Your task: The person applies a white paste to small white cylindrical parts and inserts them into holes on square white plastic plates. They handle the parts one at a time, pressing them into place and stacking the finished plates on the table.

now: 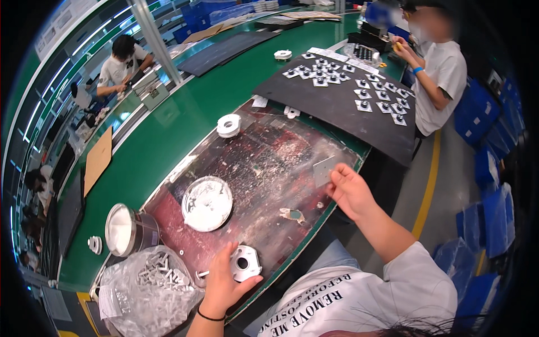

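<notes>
At the right of the stained board [269, 174], your right hand [351, 192] pinches a grey plate [322, 172] — nearer you, your left hand [223, 283], thumb and fingers apart, curves around a white fitting [252, 269].

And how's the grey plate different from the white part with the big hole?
The grey plate has straight edges; the white part has some curved ones. The plate has no big hole; the white part has a dark round one. Right fingers grip the plate; left fingers spread beside the white part.
</notes>
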`<state>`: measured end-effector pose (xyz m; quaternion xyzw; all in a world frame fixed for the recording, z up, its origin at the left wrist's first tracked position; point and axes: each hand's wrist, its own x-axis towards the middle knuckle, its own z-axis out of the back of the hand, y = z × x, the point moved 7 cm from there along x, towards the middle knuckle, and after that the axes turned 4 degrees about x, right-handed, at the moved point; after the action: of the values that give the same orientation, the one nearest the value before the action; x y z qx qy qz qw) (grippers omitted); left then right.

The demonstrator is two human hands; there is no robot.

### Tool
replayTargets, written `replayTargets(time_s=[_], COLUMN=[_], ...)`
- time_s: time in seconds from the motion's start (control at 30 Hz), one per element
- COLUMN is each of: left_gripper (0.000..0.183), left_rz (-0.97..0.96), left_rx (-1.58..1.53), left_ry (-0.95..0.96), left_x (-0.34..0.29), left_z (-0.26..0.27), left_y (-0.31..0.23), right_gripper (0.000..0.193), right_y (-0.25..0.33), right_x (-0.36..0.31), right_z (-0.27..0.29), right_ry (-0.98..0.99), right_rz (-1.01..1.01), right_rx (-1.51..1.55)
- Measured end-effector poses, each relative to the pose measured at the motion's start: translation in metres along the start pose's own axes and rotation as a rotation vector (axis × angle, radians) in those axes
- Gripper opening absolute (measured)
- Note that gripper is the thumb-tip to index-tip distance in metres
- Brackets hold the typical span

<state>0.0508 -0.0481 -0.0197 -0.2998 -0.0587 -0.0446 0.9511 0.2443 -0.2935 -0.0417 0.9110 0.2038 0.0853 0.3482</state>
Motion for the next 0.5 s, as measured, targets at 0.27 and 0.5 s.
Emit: replayTargets(time_s=[0.27, 0.5], left_gripper=[0.095, 0.098], left_rz=[-0.036, 0.023], left_rx=[-0.026, -0.003], left_ry=[-0.08, -0.283], left_x=[0.001, 0.0], left_z=[0.008, 0.003], left_y=[-0.005, -0.001], right_gripper=[0.01, 0.019], right_y=[-0.081, -0.115], right_x=[-0.028, -0.041], right_z=[-0.064, -0.091], right_ry=[0.104, 0.176], right_rz=[-0.497, -0.519], right_rx=[0.315, -0.119])
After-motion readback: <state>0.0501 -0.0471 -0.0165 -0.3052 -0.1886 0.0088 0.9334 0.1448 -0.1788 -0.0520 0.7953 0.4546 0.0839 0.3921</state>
